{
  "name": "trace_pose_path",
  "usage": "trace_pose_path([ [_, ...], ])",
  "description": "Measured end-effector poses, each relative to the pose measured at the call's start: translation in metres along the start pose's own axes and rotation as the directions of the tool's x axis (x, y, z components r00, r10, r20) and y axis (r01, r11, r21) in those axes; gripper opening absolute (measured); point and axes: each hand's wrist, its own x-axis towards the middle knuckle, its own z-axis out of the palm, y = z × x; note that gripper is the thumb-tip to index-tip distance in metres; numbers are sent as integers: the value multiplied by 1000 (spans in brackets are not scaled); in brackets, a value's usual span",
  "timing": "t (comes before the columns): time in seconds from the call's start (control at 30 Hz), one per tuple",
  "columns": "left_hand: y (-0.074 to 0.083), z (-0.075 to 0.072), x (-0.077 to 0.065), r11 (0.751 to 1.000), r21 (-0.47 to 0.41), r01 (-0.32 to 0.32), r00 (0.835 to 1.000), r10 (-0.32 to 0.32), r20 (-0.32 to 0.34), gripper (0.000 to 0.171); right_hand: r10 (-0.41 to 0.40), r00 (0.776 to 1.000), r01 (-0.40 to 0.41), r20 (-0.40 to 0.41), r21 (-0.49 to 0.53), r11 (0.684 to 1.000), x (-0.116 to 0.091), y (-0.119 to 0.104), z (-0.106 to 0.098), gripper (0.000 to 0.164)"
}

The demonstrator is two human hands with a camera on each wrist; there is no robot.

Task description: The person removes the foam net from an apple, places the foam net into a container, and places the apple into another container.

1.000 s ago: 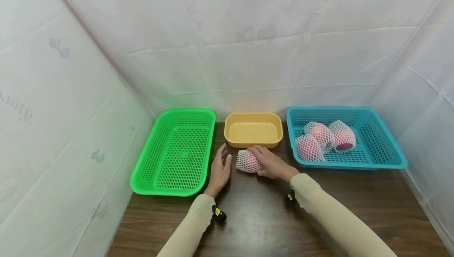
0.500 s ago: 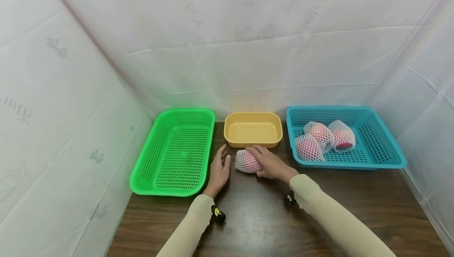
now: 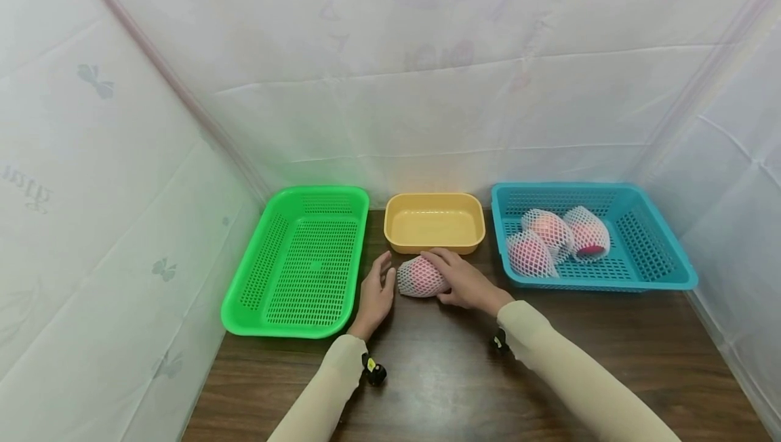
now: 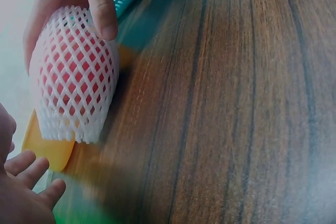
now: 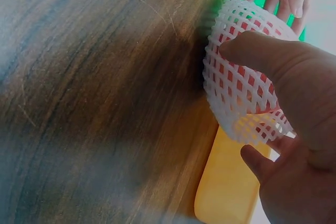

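Observation:
Just in front of the yellow dish point(image 3: 434, 249), my right hand point(image 3: 468, 284) grips a red fruit point(image 3: 421, 277) in a white foam net, from its right side. In the right wrist view the thumb lies across the net over the fruit point(image 5: 231, 85), whose sleeve is partly see-through at the end by the palm. My left hand point(image 3: 373, 295) rests at the table to the left of the fruit, fingers loosely spread and holding nothing. The left wrist view has its fingers point(image 4: 32, 169) below the net's frayed end, with a gap between them.
A green plastic basket point(image 3: 227, 313) stands left of the left hand. To the right, a blue basket point(image 3: 686, 276) holds 3 netted fruits point(image 3: 531, 255) in its left half. White printed curtains point(image 3: 427, 103) enclose the wooden table point(image 3: 451, 388) at the back and sides.
The netted fruit has shifted slightly left, its free end now close to the left hand's fingers. The right hand has moved only a little with it; the left hand is nearly still.

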Motion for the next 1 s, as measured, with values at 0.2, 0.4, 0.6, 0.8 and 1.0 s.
trace_pose_path([
  [0.2,-3,0,0,1000,-17,-1,1000,1,5,46,-13,999,12,-31,-13,1000,-2,-2,0,99],
  [0.4,-6,-2,-2,999,-52,-6,1000,6,4,45,-53,995,49,-90,-44,998,-4,-5,1,101],
  [0.6,-8,-1,0,998,-54,9,1000,-9,9,45,-19,993,14,-120,-44,999,-6,-5,-1,102],
  [0.8,-9,-2,0,998,-58,37,999,-37,-2,44,3,992,-10,-130,-54,999,-11,-2,-4,105],
  [1.0,-10,-1,2,992,-64,106,993,-109,-37,32,26,990,-34,-140,-54,998,-14,-1,-7,105],
])
